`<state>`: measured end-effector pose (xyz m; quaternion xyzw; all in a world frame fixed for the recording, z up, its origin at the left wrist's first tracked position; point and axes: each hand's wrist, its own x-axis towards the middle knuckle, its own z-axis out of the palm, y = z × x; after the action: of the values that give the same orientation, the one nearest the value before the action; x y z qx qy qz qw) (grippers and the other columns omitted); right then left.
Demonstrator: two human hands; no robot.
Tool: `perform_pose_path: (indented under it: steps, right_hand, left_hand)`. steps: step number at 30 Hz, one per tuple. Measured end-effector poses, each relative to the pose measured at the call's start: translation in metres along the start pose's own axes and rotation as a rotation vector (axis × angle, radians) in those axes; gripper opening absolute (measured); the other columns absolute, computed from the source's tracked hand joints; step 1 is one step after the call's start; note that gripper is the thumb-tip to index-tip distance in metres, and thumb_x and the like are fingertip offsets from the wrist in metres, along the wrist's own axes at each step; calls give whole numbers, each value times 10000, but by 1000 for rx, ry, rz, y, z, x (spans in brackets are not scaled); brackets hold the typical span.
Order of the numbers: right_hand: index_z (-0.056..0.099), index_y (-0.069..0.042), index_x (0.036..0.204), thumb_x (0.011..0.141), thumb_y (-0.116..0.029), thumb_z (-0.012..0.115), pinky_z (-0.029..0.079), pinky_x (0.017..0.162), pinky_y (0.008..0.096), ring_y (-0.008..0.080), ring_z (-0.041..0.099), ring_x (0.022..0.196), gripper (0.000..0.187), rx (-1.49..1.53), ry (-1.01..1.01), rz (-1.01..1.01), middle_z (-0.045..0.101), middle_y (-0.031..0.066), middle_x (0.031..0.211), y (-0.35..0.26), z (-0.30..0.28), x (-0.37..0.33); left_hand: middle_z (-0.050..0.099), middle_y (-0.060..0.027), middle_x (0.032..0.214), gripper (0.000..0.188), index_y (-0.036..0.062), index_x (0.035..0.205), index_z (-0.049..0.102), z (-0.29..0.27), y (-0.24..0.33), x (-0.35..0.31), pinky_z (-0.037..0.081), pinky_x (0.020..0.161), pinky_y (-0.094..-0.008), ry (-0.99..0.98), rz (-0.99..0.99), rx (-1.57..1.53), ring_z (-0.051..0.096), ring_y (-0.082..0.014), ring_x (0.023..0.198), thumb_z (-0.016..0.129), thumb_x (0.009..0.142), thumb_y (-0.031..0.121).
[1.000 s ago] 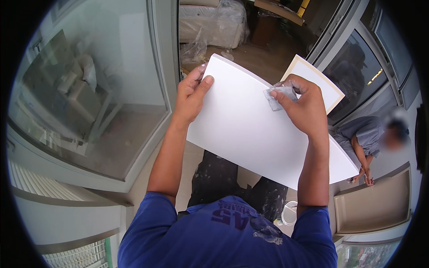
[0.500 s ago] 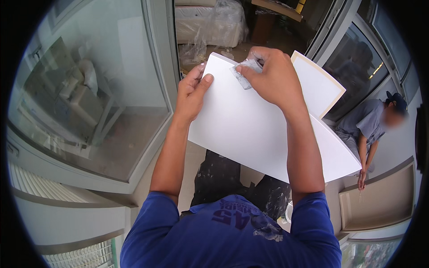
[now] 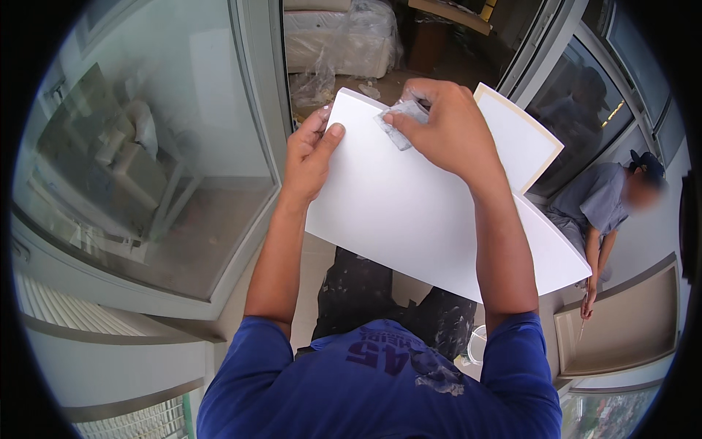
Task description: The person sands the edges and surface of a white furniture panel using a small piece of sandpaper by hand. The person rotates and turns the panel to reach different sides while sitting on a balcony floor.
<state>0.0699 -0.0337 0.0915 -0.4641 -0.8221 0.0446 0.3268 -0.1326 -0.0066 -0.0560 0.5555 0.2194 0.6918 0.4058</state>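
A large white panel [image 3: 395, 205] is tilted in front of my body, its long edge slanting down to the right. My left hand [image 3: 308, 155] grips its upper left corner, thumb on the face and fingers behind the edge. In my right hand [image 3: 452, 130] is a folded piece of grey, dusty sandpaper [image 3: 399, 133], pinched between thumb and fingers. The sandpaper lies against the panel's far edge, to the right of that corner. White dust coats the fingertips of both hands. Beyond my right wrist stands a second white panel [image 3: 512, 135] with a tan border.
A glass door [image 3: 168, 88] is at the left. Ahead, plastic covers a pale piece of furniture [image 3: 340, 44]. At the right a person in grey [image 3: 594, 194] bends over a tan board [image 3: 621, 325], holding something thin. A white bucket [image 3: 477, 344] sits by my right leg.
My right forearm has shifted slightly to the right. The sandpaper has moved a little down along the panel's edge. At the right, the person's hand has shifted slightly.
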Motion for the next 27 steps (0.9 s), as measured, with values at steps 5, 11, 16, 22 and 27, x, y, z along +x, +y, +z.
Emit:
perform_pose_path:
  steps: [5,11,16,22,27]
  right_hand:
    - [745,16,930,832,-237,837,533,676,408,313,715,703,287,12,-8,-92,725,197,764,-22,27,34]
    - [766,0,945,837,-206,844,560,757,404,330,744,802,245,-89,-94,130,757,196,850,36,-36,-36]
    - [756,4,905,819,-127,863,553,723,372,278,737,735,190,-42,-90,169,754,173,820,81,-80,-88]
    - [799,-15,962,820,-206,854,565,751,396,341,733,751,245,-74,-116,105,769,178,844,36,-41,-33]
    - [800,-7,1044,820,-217,830,580,878,462,423,752,894,309,-40,-18,-45,766,257,925,9,-4,-9]
  left_hand:
    - [705,-82,1239,438,-41,1424,598,-3,-10,-2,506,989,-292,-25,-6,-62,636,-124,1093,668,1073,211]
    - [713,-88,1243,425,-48,1419,596,-4,-9,2,508,997,-294,44,-28,23,647,-133,1118,668,1070,185]
    - [716,-97,1247,436,-55,1417,593,-9,-2,2,508,1001,-298,32,-16,27,655,-144,1126,676,1065,188]
    - [719,-86,1213,427,-52,1410,595,3,-7,1,507,986,-289,23,-9,-10,658,-134,1094,670,1068,193]
    - [721,-68,1181,428,-37,1394,607,-2,-14,-5,505,974,-290,53,-49,-16,656,-122,1075,685,1063,223]
